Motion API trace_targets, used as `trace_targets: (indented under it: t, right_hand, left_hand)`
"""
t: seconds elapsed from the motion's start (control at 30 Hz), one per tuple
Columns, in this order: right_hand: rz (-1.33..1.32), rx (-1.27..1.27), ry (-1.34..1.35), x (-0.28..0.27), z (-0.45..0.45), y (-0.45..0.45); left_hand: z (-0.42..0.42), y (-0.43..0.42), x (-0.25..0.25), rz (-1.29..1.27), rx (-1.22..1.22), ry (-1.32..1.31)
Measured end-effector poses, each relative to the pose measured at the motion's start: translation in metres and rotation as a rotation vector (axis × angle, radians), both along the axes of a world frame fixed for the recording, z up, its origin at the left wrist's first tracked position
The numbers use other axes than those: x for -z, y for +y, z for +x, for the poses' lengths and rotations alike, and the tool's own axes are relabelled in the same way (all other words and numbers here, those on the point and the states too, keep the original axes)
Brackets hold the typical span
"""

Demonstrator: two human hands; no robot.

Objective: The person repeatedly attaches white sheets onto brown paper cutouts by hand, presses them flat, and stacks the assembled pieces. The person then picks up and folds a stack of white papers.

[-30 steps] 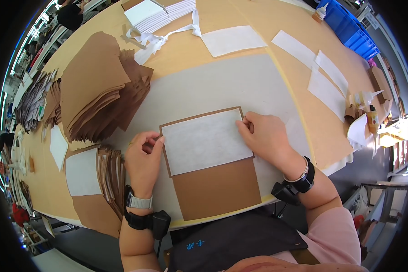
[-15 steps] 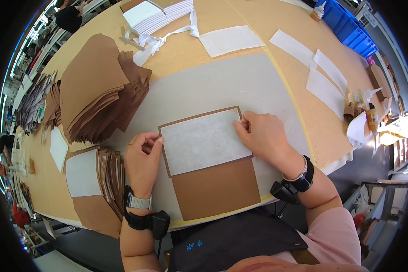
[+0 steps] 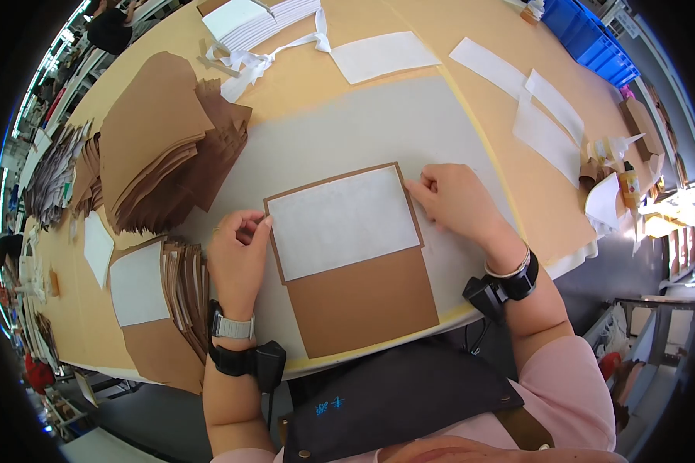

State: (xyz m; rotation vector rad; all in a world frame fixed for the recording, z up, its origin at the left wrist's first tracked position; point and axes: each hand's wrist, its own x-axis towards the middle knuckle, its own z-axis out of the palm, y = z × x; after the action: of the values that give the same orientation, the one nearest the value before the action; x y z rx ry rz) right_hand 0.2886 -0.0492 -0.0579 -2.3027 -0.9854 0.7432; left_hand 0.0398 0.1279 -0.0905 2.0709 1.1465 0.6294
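A brown sheet lies flat before me, and a white rectangular piece covers its upper part, framed by a narrow brown border. My left hand is at the left edge of this piece, thumb and fingers pressed together near the upper left corner; whether they pinch the edge is too small to tell. My right hand is just beyond the right edge, fingers curled and index finger pointing toward the border, with nothing visible in it.
A tall stack of brown sheets stands at the left, with white-faced brown pieces below it. White strips and glue bottles lie right. White stack and blue crate are at the back.
My right hand has come off the right edge of the white piece and moved slightly right. My left hand stays at the left edge. The whole view has shifted a little.
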Motion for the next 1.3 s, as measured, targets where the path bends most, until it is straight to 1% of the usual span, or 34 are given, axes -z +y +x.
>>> trace_targets:
  t: [0.07, 0.13, 0.17, 0.23, 0.27, 0.33, 0.47, 0.53, 0.57, 0.63, 0.67, 0.73, 0.77, 0.8, 0.87, 0.9, 0.93, 0.97, 1.03, 1.07, 1.13, 1.23, 1.3]
  right_hand:
    - [-0.022, 0.032, 0.056, 0.001, 0.007, -0.002]
    - [0.067, 0.101, 0.112, 0.004, 0.014, -0.002]
    - [0.067, 0.1, 0.111, 0.005, 0.014, 0.0]
    - [0.272, 0.203, 0.009, 0.006, 0.012, 0.004]
    - [0.274, 0.202, 0.01, 0.008, 0.011, 0.005]
    - [0.377, 0.177, -0.062, 0.013, 0.009, 0.006]
    - [0.472, 0.144, -0.006, 0.022, 0.002, 0.011]
    - [0.577, 0.063, -0.088, 0.027, 0.003, 0.013]
    - [0.586, 0.045, -0.075, 0.025, 0.0, 0.015]
    - [0.588, -0.068, -0.178, 0.016, -0.009, 0.015]
    - [0.595, -0.077, -0.172, 0.012, -0.015, 0.015]
    - [0.52, -0.221, -0.238, 0.005, -0.027, 0.017]
    - [0.491, -0.301, -0.257, 0.005, -0.032, 0.019]
    - [0.457, -0.376, -0.281, 0.007, -0.039, 0.022]
    - [0.433, -0.493, -0.431, 0.027, -0.059, 0.033]
    - [0.44, -0.55, -0.511, 0.039, -0.066, 0.04]
    - [0.442, -0.608, -0.591, 0.049, -0.071, 0.047]
    - [0.431, -0.588, -0.609, 0.055, -0.075, 0.051]
    - [0.292, -0.579, -0.633, 0.062, -0.079, 0.055]
    - [0.287, -0.571, -0.644, 0.061, -0.076, 0.053]
    - [0.168, -0.517, -0.672, 0.061, -0.074, 0.049]
    - [0.09, -0.433, -0.618, 0.051, -0.066, 0.036]
    - [0.048, -0.402, -0.63, 0.049, -0.06, 0.029]
  left_hand:
    - [-0.001, 0.0, 0.001, 0.012, 0.01, 0.01]
    - [0.0, 0.0, 0.003, 0.053, 0.022, -0.022]
    - [0.0, 0.0, 0.003, 0.053, 0.021, -0.023]
    - [-0.001, 0.001, 0.002, 0.025, 0.012, -0.033]
    - [-0.001, 0.001, 0.002, 0.027, 0.011, -0.032]
    - [-0.001, 0.001, 0.004, 0.042, 0.019, -0.055]
    - [-0.005, 0.004, 0.012, 0.049, 0.012, -0.076]
    - [-0.004, 0.005, 0.016, 0.071, 0.028, -0.185]
    - [-0.004, 0.004, 0.013, 0.081, 0.009, -0.178]
    - [-0.003, 0.001, 0.006, 0.149, 0.078, -0.209]
    - [-0.001, -0.001, 0.004, 0.155, 0.068, -0.205]
    - [0.003, -0.003, 0.002, 0.343, 0.172, -0.195]
    - [0.002, -0.005, -0.001, 0.4, 0.283, -0.111]
    - [0.005, -0.008, 0.003, 0.398, 0.293, -0.121]
    - [0.016, -0.012, 0.015, 0.589, 0.476, -0.013]
    - [0.019, -0.014, 0.018, 0.595, 0.497, -0.034]
    - [0.016, -0.015, 0.021, 0.563, 0.522, 0.178]
    - [0.014, -0.016, 0.022, 0.531, 0.541, 0.393]
    - [0.015, -0.017, 0.021, 0.527, 0.546, 0.396]
    - [0.015, -0.017, 0.02, 0.513, 0.524, 0.417]
    - [0.014, -0.02, 0.018, 0.51, 0.516, 0.415]
    - [0.013, -0.02, 0.017, 0.506, 0.49, 0.417]
    - [0.013, -0.021, 0.018, 0.502, 0.473, 0.415]
